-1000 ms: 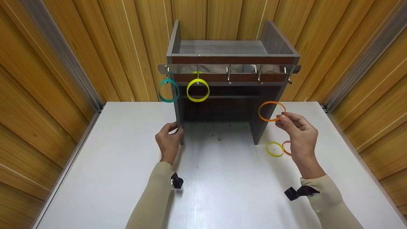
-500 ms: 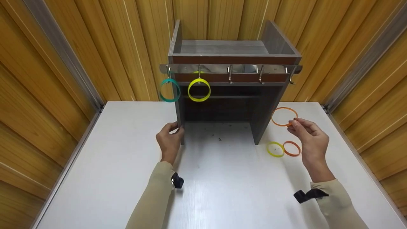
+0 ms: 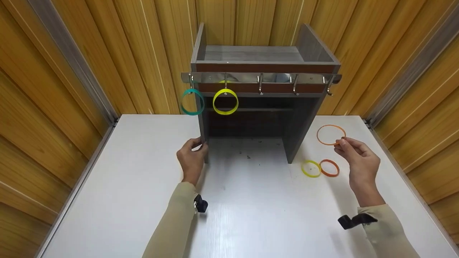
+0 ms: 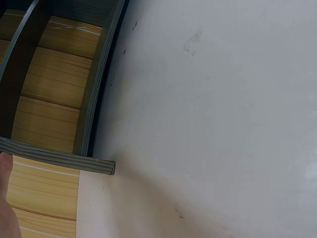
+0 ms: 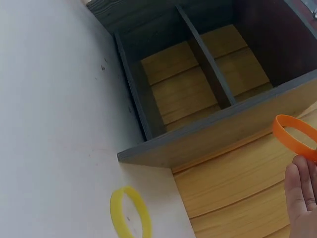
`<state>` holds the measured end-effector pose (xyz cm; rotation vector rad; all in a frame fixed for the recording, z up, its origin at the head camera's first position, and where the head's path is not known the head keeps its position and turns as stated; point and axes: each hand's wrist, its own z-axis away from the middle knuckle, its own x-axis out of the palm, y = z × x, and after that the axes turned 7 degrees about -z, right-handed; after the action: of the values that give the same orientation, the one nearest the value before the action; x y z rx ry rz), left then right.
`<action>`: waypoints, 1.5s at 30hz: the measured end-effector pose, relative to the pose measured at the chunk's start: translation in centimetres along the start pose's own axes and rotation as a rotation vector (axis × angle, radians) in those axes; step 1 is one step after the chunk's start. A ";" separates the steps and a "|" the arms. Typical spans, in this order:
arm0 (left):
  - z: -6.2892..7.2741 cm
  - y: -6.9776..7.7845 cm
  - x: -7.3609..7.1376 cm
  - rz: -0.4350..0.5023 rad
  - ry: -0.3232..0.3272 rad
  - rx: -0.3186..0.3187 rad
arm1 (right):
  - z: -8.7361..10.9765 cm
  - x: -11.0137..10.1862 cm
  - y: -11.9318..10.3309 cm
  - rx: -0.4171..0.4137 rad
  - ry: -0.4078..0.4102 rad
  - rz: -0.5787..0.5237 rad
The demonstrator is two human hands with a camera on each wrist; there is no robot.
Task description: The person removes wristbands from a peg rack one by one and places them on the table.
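While my left hand (image 3: 192, 159) stays pinching the edge of the left side panel of the shelf (image 3: 296, 138), my right hand (image 3: 363, 165) has drawn back to the right and down, taking the orange ring (image 5: 288, 141) with it. I have that ring between thumb and fingers, in the air over the tabletop (image 3: 251, 215). A second ago it overlapped the right side panel in the head view; now it is seen well apart from it. My hand has also uncovered the red-orange ring (image 3: 330, 175), which lies just beside the loose yellow ring (image 5: 116, 210).

Up on the rail (image 3: 244, 77), nothing has shifted: the teal ring (image 3: 193, 113) and the hanging yellow ring (image 3: 226, 113) are on the first two hooks from the left, and the other three are bare. For the work, I judge that this leaves my orange ring farther from any hook.
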<state>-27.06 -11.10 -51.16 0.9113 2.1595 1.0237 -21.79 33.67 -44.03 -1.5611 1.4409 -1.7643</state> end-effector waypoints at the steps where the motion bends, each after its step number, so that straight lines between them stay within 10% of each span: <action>1: 0.0 0.0 0.0 0.001 -0.004 -0.006 | -0.1 -0.2 0.0 0.007 0.006 -0.005; 45: 0.1 0.0 0.0 0.015 -0.003 -0.015 | -2.5 -10.6 2.8 0.286 0.295 0.169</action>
<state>-26.97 -11.10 -51.19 0.9224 2.1425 1.0439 -21.66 42.12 -51.42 -1.0400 1.3269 -2.0524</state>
